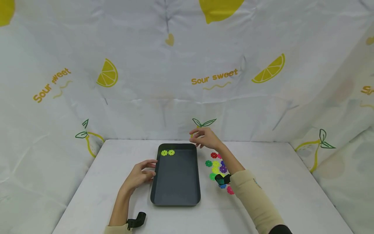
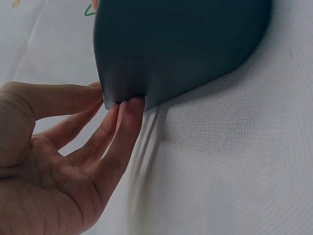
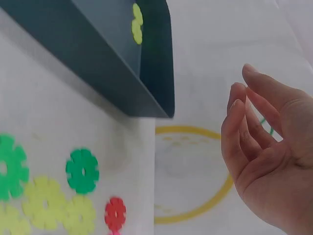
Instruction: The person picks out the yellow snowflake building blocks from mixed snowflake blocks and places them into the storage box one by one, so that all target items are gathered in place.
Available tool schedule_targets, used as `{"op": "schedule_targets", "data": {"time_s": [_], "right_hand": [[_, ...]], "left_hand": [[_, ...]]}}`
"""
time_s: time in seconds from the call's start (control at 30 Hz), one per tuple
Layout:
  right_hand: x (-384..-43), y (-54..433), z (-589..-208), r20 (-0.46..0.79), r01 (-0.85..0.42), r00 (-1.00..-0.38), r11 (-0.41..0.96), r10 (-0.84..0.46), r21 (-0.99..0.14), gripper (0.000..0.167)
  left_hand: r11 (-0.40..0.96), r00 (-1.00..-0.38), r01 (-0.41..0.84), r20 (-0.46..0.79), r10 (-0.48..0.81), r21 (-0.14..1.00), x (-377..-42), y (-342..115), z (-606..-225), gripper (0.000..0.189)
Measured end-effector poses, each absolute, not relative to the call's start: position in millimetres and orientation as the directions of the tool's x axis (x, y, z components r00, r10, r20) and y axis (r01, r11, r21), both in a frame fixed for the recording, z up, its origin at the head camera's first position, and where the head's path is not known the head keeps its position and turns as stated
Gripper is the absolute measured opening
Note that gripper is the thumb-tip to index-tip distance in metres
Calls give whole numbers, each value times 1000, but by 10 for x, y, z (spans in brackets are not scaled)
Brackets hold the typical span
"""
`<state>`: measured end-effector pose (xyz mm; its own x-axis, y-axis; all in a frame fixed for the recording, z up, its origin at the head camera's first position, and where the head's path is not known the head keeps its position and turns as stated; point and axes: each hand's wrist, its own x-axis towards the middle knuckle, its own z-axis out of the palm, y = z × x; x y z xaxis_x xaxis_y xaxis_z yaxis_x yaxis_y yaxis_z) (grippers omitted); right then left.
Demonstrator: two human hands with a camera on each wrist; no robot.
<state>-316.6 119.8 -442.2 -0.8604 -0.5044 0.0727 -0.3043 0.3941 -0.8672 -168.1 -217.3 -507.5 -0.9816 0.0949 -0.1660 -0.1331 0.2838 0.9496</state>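
A dark grey rectangular tray (image 1: 176,177) lies on the white table, with two yellow-green flower-shaped plastic discs (image 1: 168,152) side by side at its far left corner. My left hand (image 1: 140,175) holds the tray's left edge; in the left wrist view the thumb and fingertips meet the tray (image 2: 181,44) at its rim and side. My right hand (image 1: 204,137) is raised beyond the tray's far right corner. Its fingers are loosely bent, and nothing shows between them in the right wrist view (image 3: 266,142).
Right of the tray lies a loose group of coloured flower-shaped discs, among them a red one (image 1: 214,155), a dark green one (image 1: 208,163) and a pink one (image 1: 230,190). The right forearm covers part of it. A lemon-print curtain (image 1: 152,107) hangs behind the table (image 1: 96,182).
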Motion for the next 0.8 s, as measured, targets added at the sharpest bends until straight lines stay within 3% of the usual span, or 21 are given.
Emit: {"op": "schedule_targets", "data": {"time_s": [0.33,0.8], "right_hand": [[-3191,1784,-4366,34,-295,-871,466,-491,-834,46],[-3097,2436,-4637,-93,-237,-862,559,-498,-794,42]], "left_hand": [[282,-981,-146,-176,82,948,-1690,-2168,-5079,59],[264,-983,-128,-158,96,956,-1682,-2177,-5096,58]]}}
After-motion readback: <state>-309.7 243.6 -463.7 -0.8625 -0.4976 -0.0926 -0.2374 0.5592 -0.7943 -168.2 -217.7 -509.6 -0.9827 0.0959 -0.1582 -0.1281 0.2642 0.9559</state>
